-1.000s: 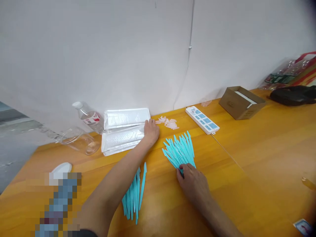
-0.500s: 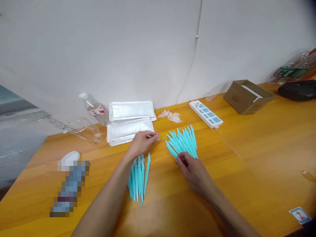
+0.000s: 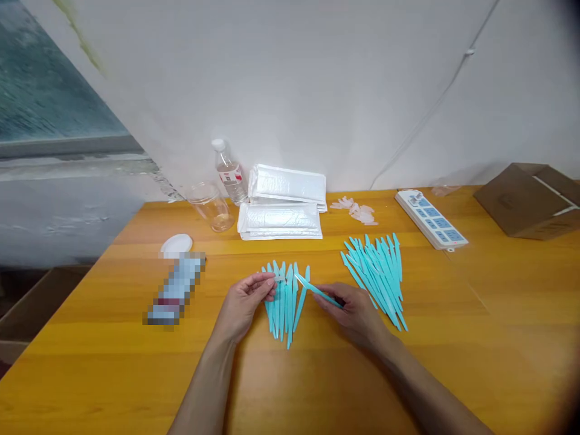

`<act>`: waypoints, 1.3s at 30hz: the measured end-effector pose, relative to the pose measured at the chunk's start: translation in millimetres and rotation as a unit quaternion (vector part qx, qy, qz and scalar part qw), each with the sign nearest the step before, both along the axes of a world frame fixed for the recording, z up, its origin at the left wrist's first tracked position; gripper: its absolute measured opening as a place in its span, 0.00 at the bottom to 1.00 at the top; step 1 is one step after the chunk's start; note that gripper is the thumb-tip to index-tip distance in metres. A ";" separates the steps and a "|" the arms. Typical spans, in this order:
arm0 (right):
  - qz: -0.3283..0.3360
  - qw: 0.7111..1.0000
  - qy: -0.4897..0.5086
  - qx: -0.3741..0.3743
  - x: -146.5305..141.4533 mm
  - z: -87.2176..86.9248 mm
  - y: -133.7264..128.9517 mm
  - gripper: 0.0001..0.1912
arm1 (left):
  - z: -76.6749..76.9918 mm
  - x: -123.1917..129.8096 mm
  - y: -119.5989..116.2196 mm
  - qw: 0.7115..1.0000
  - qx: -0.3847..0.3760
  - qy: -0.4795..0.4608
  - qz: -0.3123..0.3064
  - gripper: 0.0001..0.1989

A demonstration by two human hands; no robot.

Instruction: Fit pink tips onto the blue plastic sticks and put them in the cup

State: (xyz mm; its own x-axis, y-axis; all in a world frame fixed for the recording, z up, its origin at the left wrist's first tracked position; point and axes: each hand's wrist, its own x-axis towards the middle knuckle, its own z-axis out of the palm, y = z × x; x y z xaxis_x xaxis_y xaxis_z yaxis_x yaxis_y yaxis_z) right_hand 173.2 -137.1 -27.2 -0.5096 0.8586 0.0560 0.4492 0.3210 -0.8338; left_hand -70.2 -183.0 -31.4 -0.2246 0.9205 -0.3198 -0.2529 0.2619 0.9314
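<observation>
Teal stick (image 3: 317,291) by clear pc (image 3: 280,278), 1 per hand

L hand (image 3: 244,301): grip pinching clear pc, thumb & fingers. R hand (image 3: 356,311): grip pinching teal stick, tip just beside pc, over L teal bundle (image 3: 289,308) on tabletop (image 3: 281,393). R teal pile (image 3: 378,275) beyond R hand; loose clear pcs (image 3: 361,213) near silver pouches (image 3: 285,183).

No text is readable, including the red-and-white label (image 3: 231,176) on the bottle (image 3: 237,193)

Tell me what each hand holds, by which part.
Left hand: small translucent piece, by one end. Right hand: turquoise stick, by its half farther from that piece.
</observation>
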 end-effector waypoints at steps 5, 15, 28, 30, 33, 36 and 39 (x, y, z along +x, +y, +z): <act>0.027 0.999 -0.015 -0.043 6.4 4.0 4.8 0.22 | -5.9 1.1 0.3 1.000 -0.006 0.009 0.000 0.16; 0.072 0.966 0.028 -0.246 17.5 1.2 12.1 0.26 | 3.4 13.5 -3.0 0.992 -0.018 0.099 -0.075 0.15; 0.087 0.970 -0.014 -0.226 20.8 0.2 11.0 0.28 | 11.3 17.9 -4.3 0.985 -0.010 0.129 -0.116 0.15; 0.087 0.970 -0.016 -0.226 19.8 -0.3 10.0 0.27 | 10.7 22.7 -5.8 0.979 0.000 0.142 -0.145 0.15; 0.084 0.971 -0.017 -0.222 18.6 0.3 8.6 0.27 | 10.7 23.2 -7.1 0.976 0.011 0.156 -0.153 0.14; 0.084 0.971 -0.022 -0.222 18.5 1.6 8.0 0.26 | 11.5 14.4 -7.0 0.979 0.001 0.163 -0.124 0.15; 0.087 0.971 -0.021 -0.223 18.8 2.4 7.8 0.25 | 9.8 9.4 -7.5 0.978 -0.002 0.166 -0.123 0.14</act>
State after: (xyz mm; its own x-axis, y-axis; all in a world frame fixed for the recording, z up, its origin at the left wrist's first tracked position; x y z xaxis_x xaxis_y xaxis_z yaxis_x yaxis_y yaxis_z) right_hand 192.0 -129.3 -24.7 -0.6431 0.6934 -0.3251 0.4567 0.0065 -0.8896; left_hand -60.8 -190.5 -21.6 -0.0882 0.9587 -0.2705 0.1353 0.2806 0.9502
